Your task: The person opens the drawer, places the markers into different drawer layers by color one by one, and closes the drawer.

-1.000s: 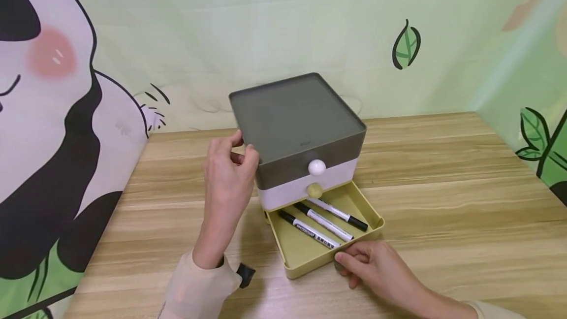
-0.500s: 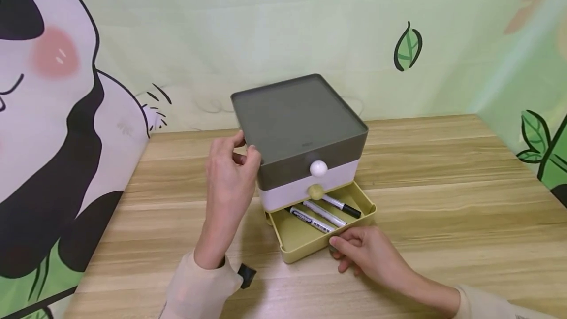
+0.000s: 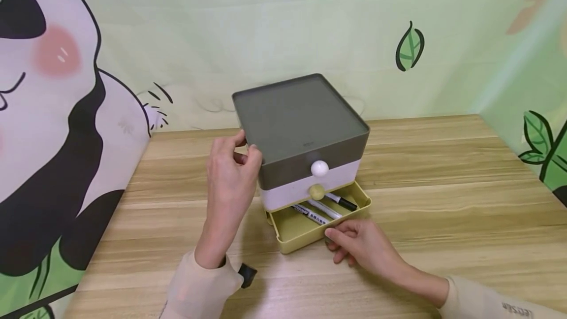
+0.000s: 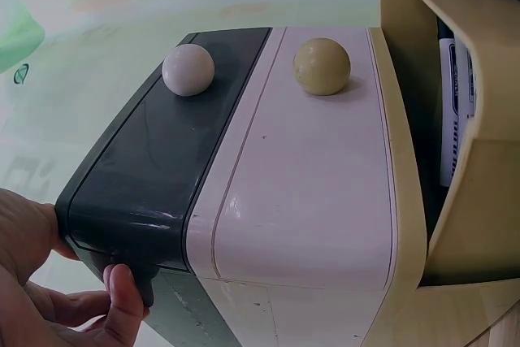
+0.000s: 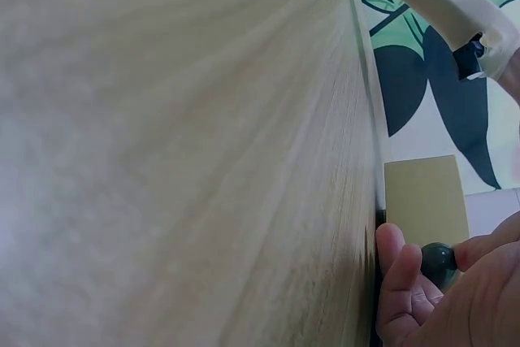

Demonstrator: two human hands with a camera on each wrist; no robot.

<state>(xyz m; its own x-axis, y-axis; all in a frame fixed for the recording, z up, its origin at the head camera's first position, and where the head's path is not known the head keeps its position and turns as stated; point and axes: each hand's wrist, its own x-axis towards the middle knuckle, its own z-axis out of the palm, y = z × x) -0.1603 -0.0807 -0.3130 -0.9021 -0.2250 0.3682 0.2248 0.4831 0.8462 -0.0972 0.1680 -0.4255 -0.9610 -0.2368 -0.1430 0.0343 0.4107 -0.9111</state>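
Observation:
A small three-tier drawer unit (image 3: 305,117) stands on the table with a dark grey top tier, a white middle and a yellow bottom. My left hand (image 3: 230,171) grips the left edge of its grey tier, thumb and fingers bent over the rim. The yellow bottom drawer (image 3: 292,247) sticks out partway at the front. Its dark round knob (image 5: 439,262) is pinched between the thumb and fingers of my right hand (image 3: 365,245). Inside the drawer lie three white markers (image 3: 325,209), their far ends hidden under the white tier.
A white knob (image 3: 320,168) and a yellow knob (image 3: 316,192) jut from the front of the upper tiers. The wood-grain table (image 3: 443,186) meets a printed cloth backdrop (image 3: 274,23) behind the unit. A panda picture (image 3: 44,161) covers the left side.
The yellow drawer has slid inward, my right hand travelling back with its knob. Less of the markers shows now. My left hand keeps its hold on the grey edge.

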